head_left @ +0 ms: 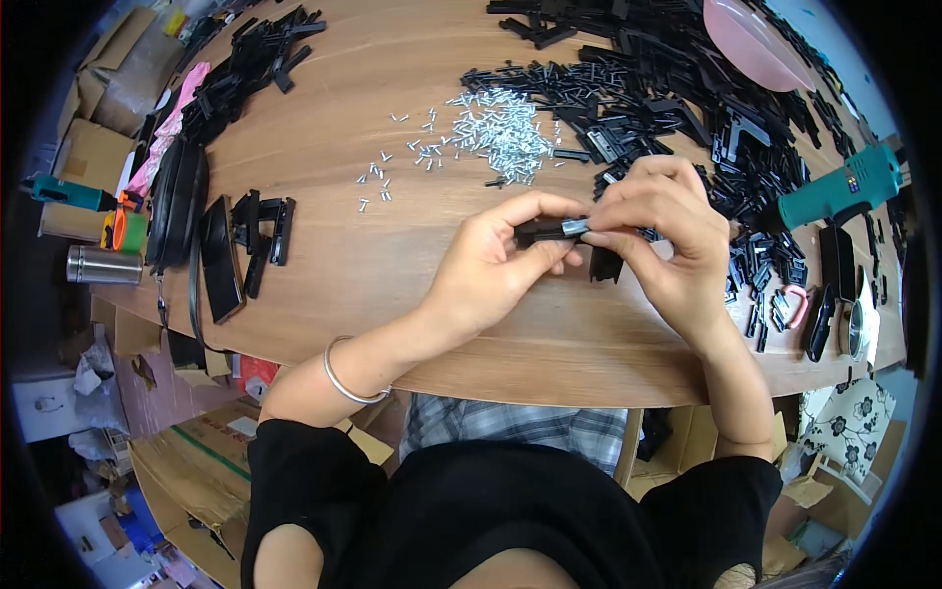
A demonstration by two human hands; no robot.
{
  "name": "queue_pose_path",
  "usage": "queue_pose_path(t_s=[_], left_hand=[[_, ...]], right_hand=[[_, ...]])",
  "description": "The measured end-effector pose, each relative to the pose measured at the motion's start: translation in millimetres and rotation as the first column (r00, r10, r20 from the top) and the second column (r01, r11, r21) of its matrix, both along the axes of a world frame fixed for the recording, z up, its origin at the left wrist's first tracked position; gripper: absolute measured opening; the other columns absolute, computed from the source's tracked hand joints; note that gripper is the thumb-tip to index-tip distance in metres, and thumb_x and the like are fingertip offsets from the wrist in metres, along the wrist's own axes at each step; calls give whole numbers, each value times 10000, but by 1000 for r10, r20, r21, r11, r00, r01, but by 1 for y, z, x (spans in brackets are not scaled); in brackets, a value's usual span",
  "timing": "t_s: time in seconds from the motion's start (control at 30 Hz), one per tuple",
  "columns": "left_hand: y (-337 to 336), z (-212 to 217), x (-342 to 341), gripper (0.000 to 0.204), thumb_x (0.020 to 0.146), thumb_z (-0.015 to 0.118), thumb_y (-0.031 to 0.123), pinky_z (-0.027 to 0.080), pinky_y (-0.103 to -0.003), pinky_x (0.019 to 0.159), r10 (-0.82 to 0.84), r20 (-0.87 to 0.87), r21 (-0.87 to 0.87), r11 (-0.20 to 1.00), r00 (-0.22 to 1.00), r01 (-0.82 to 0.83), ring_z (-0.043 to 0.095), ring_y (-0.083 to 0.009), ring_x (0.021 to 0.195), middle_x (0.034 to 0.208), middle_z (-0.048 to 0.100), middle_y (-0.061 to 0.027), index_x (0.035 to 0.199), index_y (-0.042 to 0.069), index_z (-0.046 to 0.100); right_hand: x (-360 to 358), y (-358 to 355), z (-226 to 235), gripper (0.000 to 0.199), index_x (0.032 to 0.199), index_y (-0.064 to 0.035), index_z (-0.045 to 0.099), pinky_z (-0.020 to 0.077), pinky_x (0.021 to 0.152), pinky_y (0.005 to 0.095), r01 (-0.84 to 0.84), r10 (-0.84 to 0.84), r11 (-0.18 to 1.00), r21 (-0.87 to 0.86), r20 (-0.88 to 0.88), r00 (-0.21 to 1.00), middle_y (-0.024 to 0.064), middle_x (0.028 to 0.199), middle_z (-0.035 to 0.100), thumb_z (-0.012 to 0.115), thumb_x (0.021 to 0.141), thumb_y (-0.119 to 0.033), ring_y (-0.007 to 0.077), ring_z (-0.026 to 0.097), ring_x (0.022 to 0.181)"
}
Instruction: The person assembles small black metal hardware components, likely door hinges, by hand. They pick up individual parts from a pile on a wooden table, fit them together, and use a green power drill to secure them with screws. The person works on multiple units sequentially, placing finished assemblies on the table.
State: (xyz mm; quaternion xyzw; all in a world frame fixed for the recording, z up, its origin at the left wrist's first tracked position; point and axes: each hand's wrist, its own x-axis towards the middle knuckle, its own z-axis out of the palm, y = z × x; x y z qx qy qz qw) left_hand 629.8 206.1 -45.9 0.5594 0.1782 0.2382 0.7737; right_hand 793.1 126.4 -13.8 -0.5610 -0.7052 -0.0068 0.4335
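Over the near middle of the table, both hands hold a black plastic pistol-shaped part (pixel 606 265). My left hand (pixel 481 260) pinches its left end between thumb and fingers. At its upper side my right hand (pixel 672 231) has thumb and fingertips closed around a small silver-grey piece (pixel 574 227), which lies along the black part. Fingers hide how the two fit together. Beyond the hands lies a heap of small silver screws (pixel 502 133), with some scattered to its left. Small black plastic pieces (pixel 589 80) are piled behind and right of the screws.
A teal electric screwdriver (pixel 844 191) is at the right, beside small black-and-silver parts (pixel 756 260). A pink bowl (pixel 756 44) is at the far right. Leftward lie black pistol-shaped pieces (pixel 263 231), a phone (pixel 222 260), a black pouch (pixel 180 201) and a steel cup (pixel 103 265).
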Motion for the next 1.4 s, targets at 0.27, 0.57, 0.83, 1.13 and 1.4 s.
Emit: queue_pose_path(t_s=[0.27, 0.57, 0.83, 1.13, 1.4], left_hand=[[4, -2, -7, 305, 850, 512, -24, 459, -244, 814, -39, 33, 35, 999, 999, 38, 556, -131, 930, 1086, 556, -93, 1154, -48, 503], [-3, -4, -4, 350, 800, 630, 7, 485, -260, 840, 25, 50, 206, 978, 998, -35, 558, -156, 998, 1117, 570, -115, 1138, -28, 546], [-5, -12, 0, 351, 753, 608, -36, 483, -279, 754, 196, 254, 497, 814, 947, -302, 611, -193, 862, 957, 628, -129, 1097, 30, 609], [1, -13, 2, 469, 741, 702, 157, 485, -296, 762, 153, 171, 360, 910, 973, -206, 623, -203, 859, 959, 639, -162, 1141, -33, 549], [0, -25, 22, 755, 674, 769, 212, 473, -280, 786, 190, 270, 229, 940, 944, -255, 596, -221, 938, 1030, 600, -226, 1202, -171, 389]], right_hand=[[0, 2, -2, 155, 732, -18, 619, 468, 681, 308, -163, 153, 985, -54, -149, 977, 80, 747, 610, 671, 606, 58, 233, 584, 759], [-23, -6, -3, 177, 714, -2, 553, 442, 603, 288, 4, -14, 998, -62, -163, 987, 87, 710, 557, 620, 616, 129, 227, 553, 705], [-36, -11, -1, 197, 788, -4, 540, 461, 726, 347, 76, -86, 992, 97, 103, 991, 120, 777, 566, 602, 667, 139, 296, 575, 805], [-23, -13, -13, 186, 936, 41, 566, 422, 841, 340, 65, -73, 996, -62, -127, 989, 147, 928, 560, 536, 768, 113, 266, 544, 934], [17, -7, -31, 297, 1198, 12, 507, 423, 833, 242, -39, -20, 955, -295, -194, 981, 85, 1170, 475, 462, 911, -50, 165, 497, 1024]])
